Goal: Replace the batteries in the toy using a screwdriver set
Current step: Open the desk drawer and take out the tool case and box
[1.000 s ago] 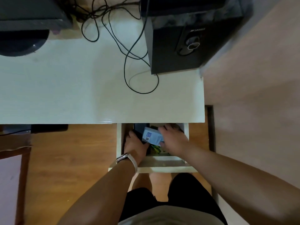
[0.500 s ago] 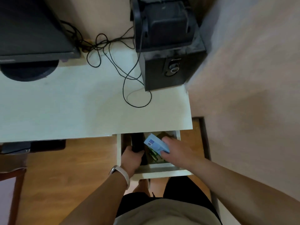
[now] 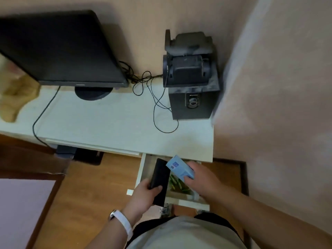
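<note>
My left hand [image 3: 144, 194] grips a long flat black case [image 3: 160, 178], lifted over the left part of the open white drawer [image 3: 139, 174]. A light blue box [image 3: 179, 168] with a small printed label is held in my right hand [image 3: 200, 178], above the drawer's middle. Between the two hands, green batteries [image 3: 177, 185] lie in the drawer. No toy is visible.
A white desk [image 3: 107, 123] carries a black monitor [image 3: 59, 51], a black speaker [image 3: 193, 103] with smaller black units stacked on top, and loose black cables [image 3: 158, 105]. A tan object [image 3: 14, 97] sits at the desk's far left. A wall [image 3: 278, 105] rises close on the right.
Both hands have come up out of the drawer, the left lifting the black case and the right lifting the blue box. The view has tilted up toward the monitor.
</note>
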Available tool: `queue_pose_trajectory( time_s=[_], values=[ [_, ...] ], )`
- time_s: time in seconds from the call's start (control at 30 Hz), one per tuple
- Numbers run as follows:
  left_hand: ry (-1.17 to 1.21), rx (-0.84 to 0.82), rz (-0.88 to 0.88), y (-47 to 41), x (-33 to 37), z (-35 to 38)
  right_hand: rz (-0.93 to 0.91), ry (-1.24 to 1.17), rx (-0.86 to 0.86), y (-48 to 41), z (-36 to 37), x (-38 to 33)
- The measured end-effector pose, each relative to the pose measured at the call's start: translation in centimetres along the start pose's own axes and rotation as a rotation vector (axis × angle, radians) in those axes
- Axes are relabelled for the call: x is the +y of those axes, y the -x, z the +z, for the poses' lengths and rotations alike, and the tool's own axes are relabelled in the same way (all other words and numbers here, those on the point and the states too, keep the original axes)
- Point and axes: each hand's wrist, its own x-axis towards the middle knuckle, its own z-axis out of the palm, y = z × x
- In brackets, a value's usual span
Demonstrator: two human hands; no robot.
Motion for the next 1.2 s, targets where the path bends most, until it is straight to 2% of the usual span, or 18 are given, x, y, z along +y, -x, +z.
queue_pose_trajectory(
  time_s=[0.3,0.63,0.87,1.2],
  values=[
    [0.318,0.310,0.104,6.5,1.2,2.7,-0.124,-0.099,-0.026,1.3,-3.6,-1.8],
    [0.777,0.538,0.192,12.9,-1.1,-1.8,-0.268,-0.157,-0.189,2.4,-1.3,-10.6],
    [0.964,0.659,0.250,17.2,-6.8,-6.9,-0.363,-0.105,-0.266,4.2,4.7,-18.0],
    [1.149,0.849,0.305,24.3,-19.8,-17.4,-0.563,0.054,-0.344,9.0,18.0,-31.4]
  ],
)
